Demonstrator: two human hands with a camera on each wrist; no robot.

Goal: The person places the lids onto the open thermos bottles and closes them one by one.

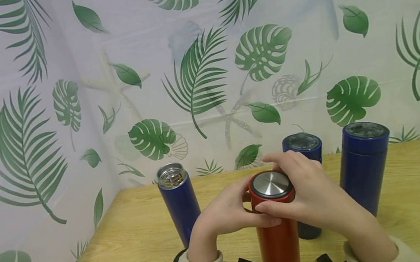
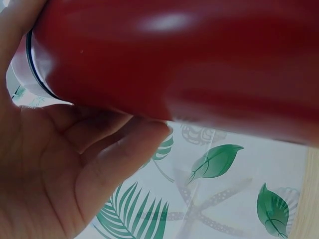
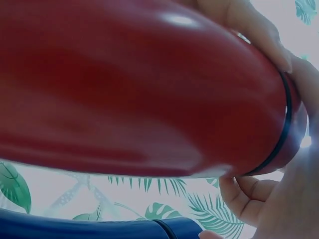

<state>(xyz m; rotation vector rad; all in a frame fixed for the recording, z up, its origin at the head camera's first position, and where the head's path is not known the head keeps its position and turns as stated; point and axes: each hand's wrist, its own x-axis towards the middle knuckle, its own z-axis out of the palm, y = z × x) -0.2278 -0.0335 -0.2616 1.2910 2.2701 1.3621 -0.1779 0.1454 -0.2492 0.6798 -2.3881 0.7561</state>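
A red thermos flask [image 1: 279, 247] stands upright in front of me, its lid topped by a shiny silver disc [image 1: 271, 184]. My left hand [image 1: 223, 210] grips the flask from the left, thumb across the front just below the lid. From the right, my right hand [image 1: 312, 188] curls around the lid, with its thumb at the front edge and fingers behind. In the right wrist view a dark ring [image 3: 284, 129] marks the seam between lid and red body [image 3: 139, 89]. The left wrist view has the left fingers [image 2: 124, 149] bent against the flask's far side.
A blue flask [image 1: 180, 203] without its lid, steel neck showing, stands left on the wooden table [image 1: 130, 251]. Behind my right hand is a lidded blue flask [image 1: 302, 144], and another lidded blue flask [image 1: 366, 166] stands farther right. A leaf-patterned sheet [image 1: 202, 82] hangs behind.
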